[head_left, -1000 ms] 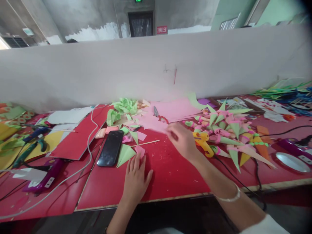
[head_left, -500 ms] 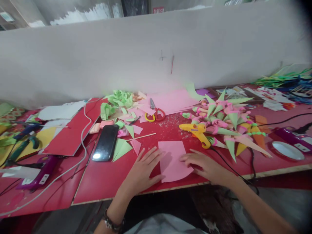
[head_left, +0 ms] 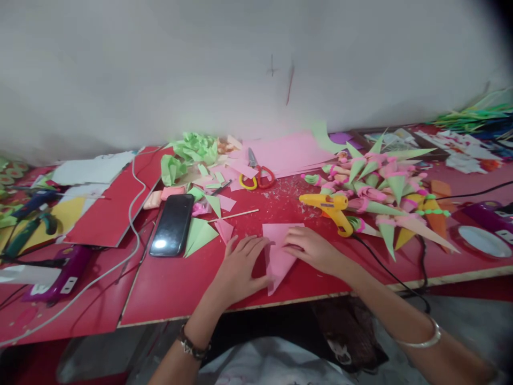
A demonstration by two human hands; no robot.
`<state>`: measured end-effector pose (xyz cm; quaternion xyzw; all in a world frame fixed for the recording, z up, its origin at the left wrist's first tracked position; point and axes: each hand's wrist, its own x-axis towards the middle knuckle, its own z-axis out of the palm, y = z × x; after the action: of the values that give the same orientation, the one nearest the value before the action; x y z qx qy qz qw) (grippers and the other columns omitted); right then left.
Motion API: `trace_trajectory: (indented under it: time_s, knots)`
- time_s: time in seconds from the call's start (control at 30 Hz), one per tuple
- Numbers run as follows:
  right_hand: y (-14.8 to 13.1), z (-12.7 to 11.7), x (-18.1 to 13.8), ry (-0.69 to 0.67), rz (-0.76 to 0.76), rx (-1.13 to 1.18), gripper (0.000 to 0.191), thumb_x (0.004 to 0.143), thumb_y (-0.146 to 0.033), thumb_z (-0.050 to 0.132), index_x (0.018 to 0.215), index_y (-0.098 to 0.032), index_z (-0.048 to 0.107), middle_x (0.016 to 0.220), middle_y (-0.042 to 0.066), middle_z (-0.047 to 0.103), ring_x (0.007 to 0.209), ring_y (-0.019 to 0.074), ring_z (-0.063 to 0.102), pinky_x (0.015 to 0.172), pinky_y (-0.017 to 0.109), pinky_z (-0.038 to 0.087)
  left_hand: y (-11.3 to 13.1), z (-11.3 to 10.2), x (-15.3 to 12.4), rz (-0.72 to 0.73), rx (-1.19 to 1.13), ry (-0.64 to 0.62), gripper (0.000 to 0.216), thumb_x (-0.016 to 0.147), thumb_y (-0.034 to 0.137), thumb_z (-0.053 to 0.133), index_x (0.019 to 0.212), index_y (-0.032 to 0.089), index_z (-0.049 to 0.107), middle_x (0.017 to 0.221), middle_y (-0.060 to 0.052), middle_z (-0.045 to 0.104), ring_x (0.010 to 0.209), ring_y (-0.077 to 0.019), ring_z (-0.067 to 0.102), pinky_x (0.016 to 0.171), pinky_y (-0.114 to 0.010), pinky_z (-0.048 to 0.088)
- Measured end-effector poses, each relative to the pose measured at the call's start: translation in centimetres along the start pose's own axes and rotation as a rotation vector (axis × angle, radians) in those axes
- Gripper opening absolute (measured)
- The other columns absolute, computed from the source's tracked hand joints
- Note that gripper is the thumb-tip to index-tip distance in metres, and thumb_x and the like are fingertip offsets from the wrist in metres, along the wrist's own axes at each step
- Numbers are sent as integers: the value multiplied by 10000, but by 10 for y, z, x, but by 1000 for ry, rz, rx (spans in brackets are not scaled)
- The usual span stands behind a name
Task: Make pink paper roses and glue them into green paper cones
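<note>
A pink paper lies on the red table in front of me, folded over so that it tapers to a point towards the table's front edge. My left hand rests at the paper's left side, fingers stretched out and thumb near its lower tip. Bent fingers of my right hand hold the folded flap down from the right; their tips partly hide the sheet. Just left of the paper are a small pink paper piece and a folded green paper. A yellow glue gun lies beyond my right hand.
A phone lies to the left, near a white cable. Scissors and pink sheets are at the back. Paper cone figures are heaped at right, beside a white oval dish. A thin stick lies mid-table.
The pink paper, flat before, is now folded over into a tapered shape. My right hand has moved left and up with the flap. The view has tilted down slightly.
</note>
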<state>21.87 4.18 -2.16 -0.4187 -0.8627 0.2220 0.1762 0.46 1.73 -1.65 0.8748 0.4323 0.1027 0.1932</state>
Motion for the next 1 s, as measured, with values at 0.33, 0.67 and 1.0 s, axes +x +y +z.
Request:
trace_trajectory:
  time_s: [0.33,0.67,1.0]
  knots:
    - [0,13,7,120,14,-107,236,846,-306,427,714,-159,556,728,30,583,723,146,512,676,265,378,-2,12,2,-15,75,70,749,701,555,499,1307,193,249,1289,-67,425,1171,-245,343,1008,-429,170]
    - [2,17,9,96,44,-282,279,852,-339,402,663,-166,515,671,20,532,673,150,481,646,265,353,-2,12,2,-12,92,63,728,712,562,478,1304,196,261,1287,-71,418,1171,-243,347,1004,-414,193]
    - [0,18,9,104,46,-324,319,863,-349,374,643,-167,516,670,24,532,667,147,476,642,265,339,0,12,1,17,71,59,723,691,563,503,1285,212,288,1305,-64,386,1183,-240,333,1015,-414,199]
